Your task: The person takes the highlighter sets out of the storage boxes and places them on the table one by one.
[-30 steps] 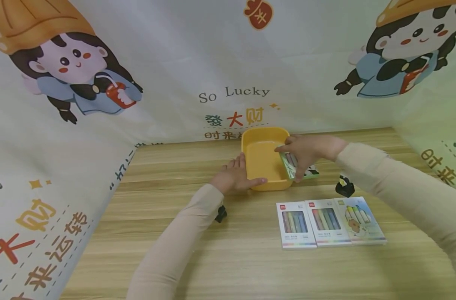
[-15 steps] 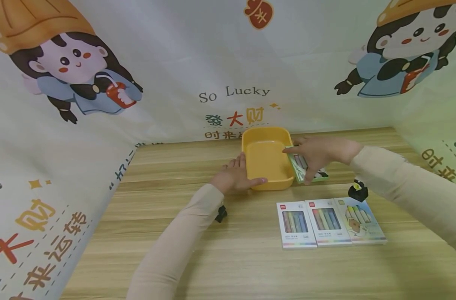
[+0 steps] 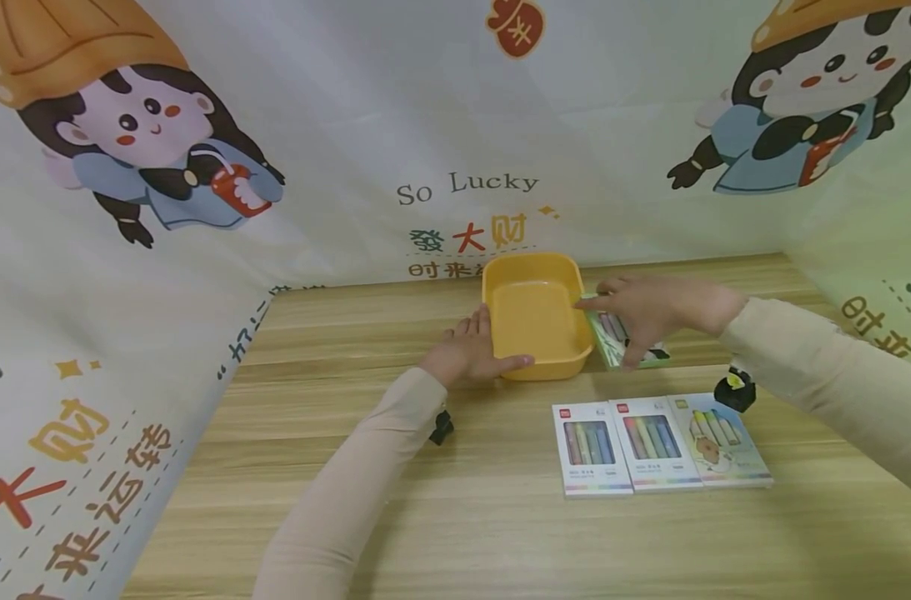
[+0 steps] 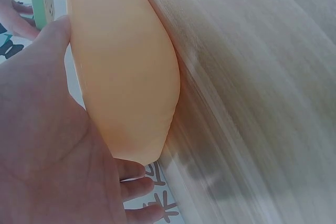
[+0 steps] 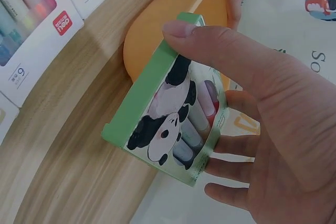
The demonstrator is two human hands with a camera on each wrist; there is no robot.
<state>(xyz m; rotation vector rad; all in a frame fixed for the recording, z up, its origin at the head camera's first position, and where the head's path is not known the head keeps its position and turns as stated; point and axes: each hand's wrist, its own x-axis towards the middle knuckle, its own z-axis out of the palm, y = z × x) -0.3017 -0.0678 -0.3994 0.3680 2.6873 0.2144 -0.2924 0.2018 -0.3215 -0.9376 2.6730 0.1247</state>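
A yellow plastic bin point(image 3: 541, 321) stands at the back of the wooden table. My left hand point(image 3: 463, 350) holds its near left corner, thumb over the front rim and fingers along the outer left side. To the right of the bin, my right hand point(image 3: 650, 312) grips a green-edged highlighter box point(image 5: 173, 114) between thumb and fingers. A panda and several stubby pens show on the box front. In the head view the hand covers much of this box, which is tilted right beside the bin's right rim.
Two white highlighter boxes with windows point(image 3: 593, 450) point(image 3: 656, 442) and one box with a bear picture point(image 3: 720, 442) lie side by side nearer the person. A printed cloth point(image 3: 350, 108) hangs behind and at the sides of the table point(image 3: 312, 358).
My right hand has moved to the right with the green highlighter box, from over the bin's right rim to just outside it. My left hand has stayed at the bin.
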